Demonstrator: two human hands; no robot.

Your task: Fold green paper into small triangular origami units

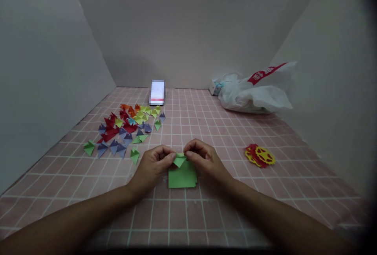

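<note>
From the head view, my left hand [153, 164] and my right hand [204, 160] meet near the middle of the table [265, 204], a little toward its near edge. Between them I pinch a small green fold [179, 160], a triangle pointing down. My left thumb and forefinger are closed on its left corner, and my right thumb and forefinger are closed on its right corner, so both grips are clamped on the paper. The fold sits just above a stack of green squares [182, 177], which lies flat on the table and touches the heels of both hands. I cannot tell whether the fold touches the stack or hangs just clear of it.

Toward the left edge, a heap of folded pieces [126, 127] spreads across the tiles: red, orange, yellow, purple and green triangles, some overlapping, some lying alone. The nearest green one [134, 155] lies just beside my left hand. At the far edge, behind the heap, a phone [157, 92] stands against the wall with its screen blurred. In the far right corner a white bag [253, 92] with a red strip slumps against the wall, with a small box [216, 87] tucked at its left. Near the right edge, well apart from my right hand, lie red and yellow cutouts [260, 155].
</note>
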